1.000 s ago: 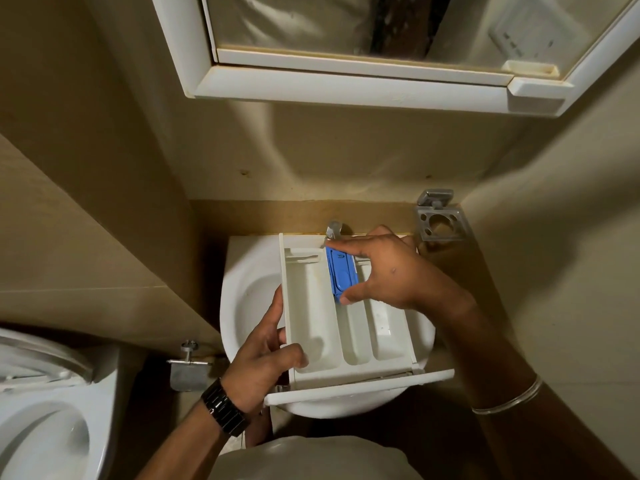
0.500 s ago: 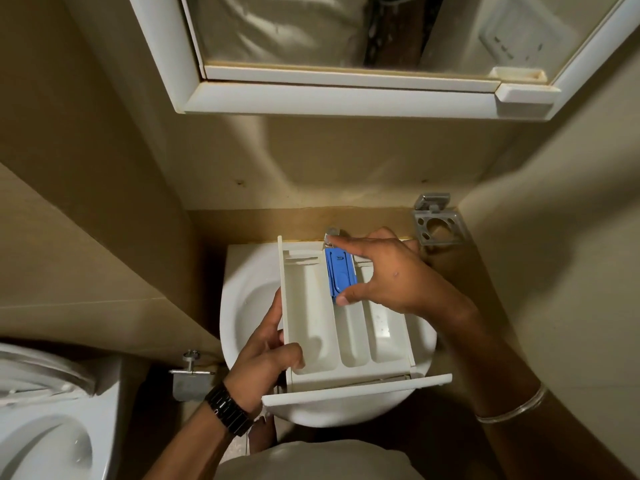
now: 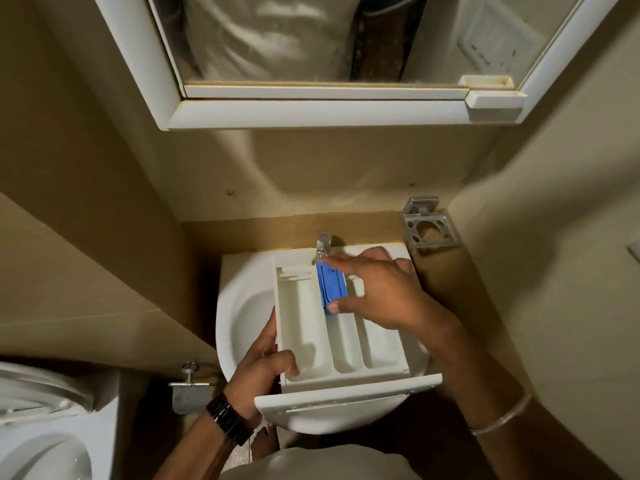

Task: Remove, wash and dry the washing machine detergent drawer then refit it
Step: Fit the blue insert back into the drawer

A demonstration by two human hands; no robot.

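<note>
Drawer (image 3: 311, 327) over sink (image 3: 239, 317); L hand (image 3: 263, 372) grips its side, R hand (image 3: 377, 296) fingers pinch blue insert (image 3: 330, 284).

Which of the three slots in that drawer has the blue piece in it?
The middle slot of the drawer. The blue piece sits at its far end, pinched by the right hand; the slots on either side are plain white.

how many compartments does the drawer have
3, side by side in the drawer: a wide left one, a narrow middle one with the blue insert at its far end, and a right one partly under the right hand.
</note>
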